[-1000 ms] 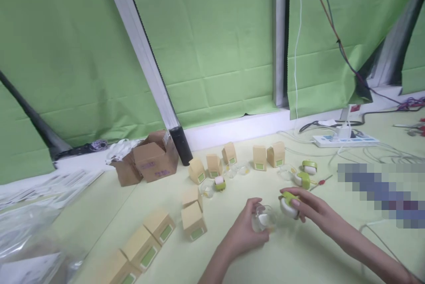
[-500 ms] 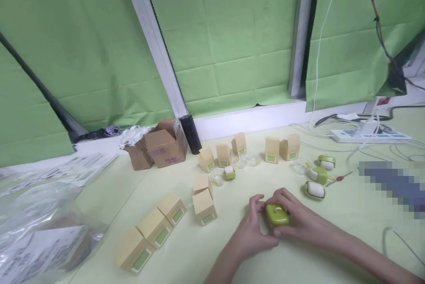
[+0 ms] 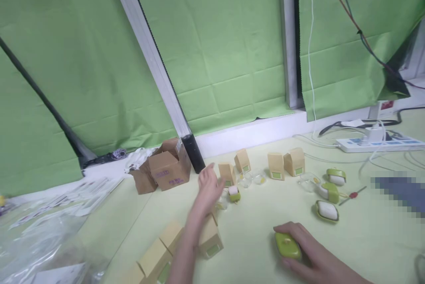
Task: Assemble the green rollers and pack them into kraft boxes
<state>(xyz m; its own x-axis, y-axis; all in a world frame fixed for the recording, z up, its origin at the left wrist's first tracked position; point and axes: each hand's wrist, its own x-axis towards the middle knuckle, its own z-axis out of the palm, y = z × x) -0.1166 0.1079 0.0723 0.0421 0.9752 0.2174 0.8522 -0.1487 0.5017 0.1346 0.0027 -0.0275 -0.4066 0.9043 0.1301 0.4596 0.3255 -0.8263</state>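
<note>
My right hand point(image 3: 308, 253) grips a small glossy green case point(image 3: 287, 245) with rounded corners and a little loop on top, low over the table. My left hand point(image 3: 210, 188) is stretched to the back row of small tan cardboard boxes, just left of a box with a green label point(image 3: 227, 174). The spot where another box stood is covered by this hand; its fingers are blurred, and whether they hold it is hidden. Close to the left wrist lies a green case with a white insert point(image 3: 233, 193). Under the left forearm stands another tan box point(image 3: 210, 237).
More tan boxes point(image 3: 155, 257) line the front left. At right lie several green-and-white cases point(image 3: 327, 211) and a thin tool with a red part point(image 3: 353, 195). Behind are a power strip point(image 3: 381, 143), a brown carton point(image 3: 170, 169) and a black cylinder point(image 3: 193, 153).
My left hand has left the green case and reached forward and left to the back boxes. The right hand alone keeps the case. The view has shifted slightly.
</note>
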